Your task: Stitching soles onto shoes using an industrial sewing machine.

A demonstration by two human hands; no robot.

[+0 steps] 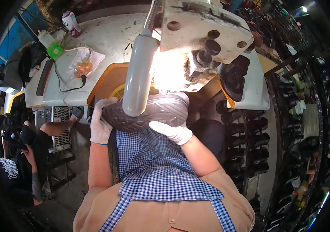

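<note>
As light (169,71) glares, two hands (101,123) (173,132) hold one shoe (149,112).

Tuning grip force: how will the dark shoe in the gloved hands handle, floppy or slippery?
Probably fairly stiff: the dark shoe spans the left hand and right hand without visible sag. Its grooved tread likely resists slipping, and its rounded edge might let it rock if set down tilted.

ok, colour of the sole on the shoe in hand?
The sole is dark grey, paler where brightly lit; head view shows it.
</note>
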